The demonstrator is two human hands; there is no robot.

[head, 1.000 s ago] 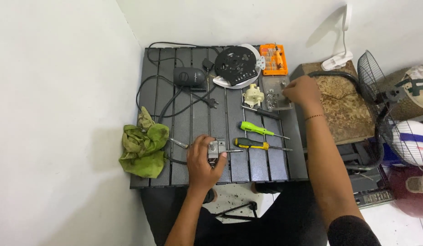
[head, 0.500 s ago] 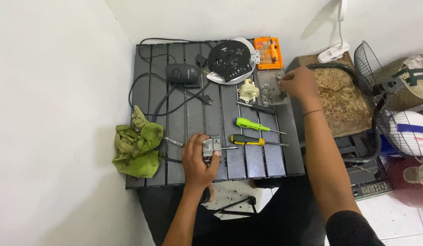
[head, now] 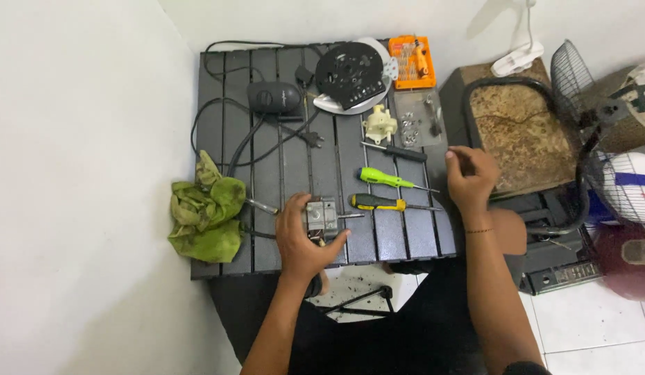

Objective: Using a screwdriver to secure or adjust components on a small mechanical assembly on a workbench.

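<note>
Left hand (head: 303, 238) clamps the small metal motor (head: 322, 215) at the slatted table's (head: 405, 239) near edge; right hand (head: 469, 179), fingers pinched, contents unclear. I fear a loose grip lets it slide off

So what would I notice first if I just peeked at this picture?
Probably the bright orange case at the table's far edge and the crumpled green rag at its left side. Then the left hand gripping a small metal motor part near the front, beside a lime-green screwdriver.
</note>
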